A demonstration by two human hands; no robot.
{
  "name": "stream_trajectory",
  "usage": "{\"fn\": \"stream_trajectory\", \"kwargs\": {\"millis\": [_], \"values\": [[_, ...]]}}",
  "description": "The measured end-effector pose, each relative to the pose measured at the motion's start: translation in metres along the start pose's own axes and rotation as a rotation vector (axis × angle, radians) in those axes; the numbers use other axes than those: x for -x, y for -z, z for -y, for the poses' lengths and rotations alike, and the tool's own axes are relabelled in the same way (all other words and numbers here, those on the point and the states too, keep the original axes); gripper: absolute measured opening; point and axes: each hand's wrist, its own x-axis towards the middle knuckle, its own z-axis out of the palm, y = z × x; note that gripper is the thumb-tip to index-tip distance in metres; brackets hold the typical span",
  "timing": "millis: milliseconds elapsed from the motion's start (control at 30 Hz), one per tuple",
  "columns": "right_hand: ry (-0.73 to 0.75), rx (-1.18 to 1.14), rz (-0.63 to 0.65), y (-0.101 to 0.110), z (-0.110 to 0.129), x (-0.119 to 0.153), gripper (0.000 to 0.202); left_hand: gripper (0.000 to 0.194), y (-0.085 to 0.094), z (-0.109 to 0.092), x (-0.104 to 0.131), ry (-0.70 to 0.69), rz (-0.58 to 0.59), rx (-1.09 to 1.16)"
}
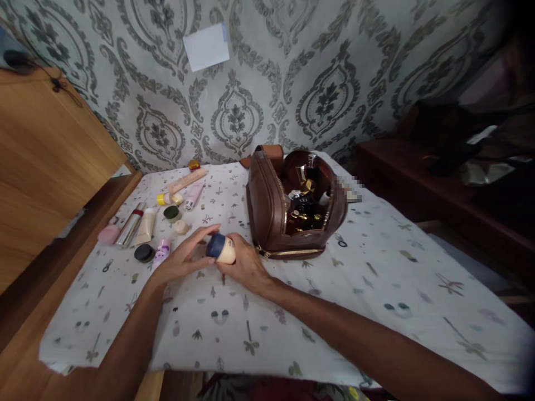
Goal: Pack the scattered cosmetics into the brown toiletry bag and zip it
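Jar with the navy lid [221, 248] is tilted in your hands above the table [188, 334], just beside the open brown bag [265, 209]. Your right hand [249, 267] is closed round its cream body. Left hand [184, 262] is part open, thumb and fingers spread about the lid, tho I can't tell how firmly they touch. Looks like a two-handed handling step, so imo keep that body grip steady. Black-lidded pot [144, 253] and lilac tube [162, 252] lie by your left wrist.
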Motion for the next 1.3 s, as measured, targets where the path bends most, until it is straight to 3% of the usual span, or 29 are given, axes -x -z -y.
{"fn": "stream_trajectory", "kwargs": {"millis": [100, 300, 400, 500, 600, 800, 900, 1033, 1167, 1300], "values": [[-0.007, 0.001, 0.011, 0.001, 0.002, 0.0, 0.045, 0.076, -0.002, 0.003, 0.0, 0.027, -0.026, 0.026], [-0.027, -0.001, 0.019, 0.003, 0.003, 0.0, 0.043, 0.053, -0.004, 0.003, -0.003, 0.092, -0.066, 0.0], [-0.04, -0.003, 0.029, 0.003, 0.004, 0.0, 0.043, 0.063, -0.003, 0.002, -0.002, 0.03, -0.037, 0.066], [-0.046, -0.01, 0.032, 0.002, 0.003, 0.0, 0.045, 0.071, -0.006, 0.002, -0.003, 0.054, -0.079, 0.069], [-0.051, -0.044, 0.04, 0.003, 0.002, -0.001, 0.042, 0.057, -0.008, 0.002, -0.004, 0.109, -0.104, 0.042], [-0.076, -0.228, 0.195, 0.015, 0.003, -0.002, 0.045, 0.055, 0.001, -0.003, 0.0, 0.01, -0.019, 0.108], [-0.104, -0.351, 0.24, 0.019, 0.006, 0.001, 0.044, 0.059, 0.002, -0.002, 0.003, 0.025, 0.019, 0.197], [-0.147, -0.285, 0.186, 0.018, 0.01, 0.003, 0.048, 0.071, -0.006, 0.006, 0.001, 0.116, -0.044, 0.234], [-0.184, -0.239, 0.188, 0.018, 0.009, 0.003, 0.05, 0.062, -0.012, 0.011, -0.002, 0.115, -0.114, 0.157], [-0.174, -0.358, 0.261, 0.02, 0.003, 0.003, 0.049, 0.057, -0.01, 0.005, -0.002, 0.092, -0.13, 0.126]]}}
